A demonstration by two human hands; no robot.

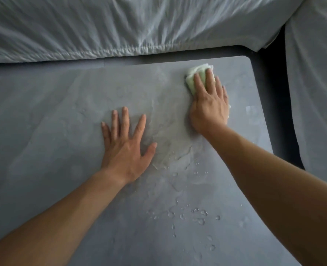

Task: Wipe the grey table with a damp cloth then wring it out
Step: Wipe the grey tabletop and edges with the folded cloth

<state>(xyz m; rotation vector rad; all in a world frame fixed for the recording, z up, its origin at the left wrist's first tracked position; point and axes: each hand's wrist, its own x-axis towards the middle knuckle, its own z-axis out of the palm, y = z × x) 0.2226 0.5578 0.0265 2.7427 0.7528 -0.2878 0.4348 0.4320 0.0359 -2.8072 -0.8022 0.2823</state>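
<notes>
The grey table [53, 116] fills most of the view, with wet streaks and water drops [199, 215] across its middle and near part. A folded pale green and white cloth [194, 78] lies near the table's far right corner. My right hand [209, 101] presses flat on the cloth with straight fingers, covering its near half. My left hand [126, 144] rests flat on the bare tabletop at the centre, fingers spread, holding nothing.
A sofa covered in a crumpled light grey sheet [139, 25] runs along the table's far edge. Another covered seat section [316, 93] stands to the right, with a dark gap [277, 54] between it and the table's right edge.
</notes>
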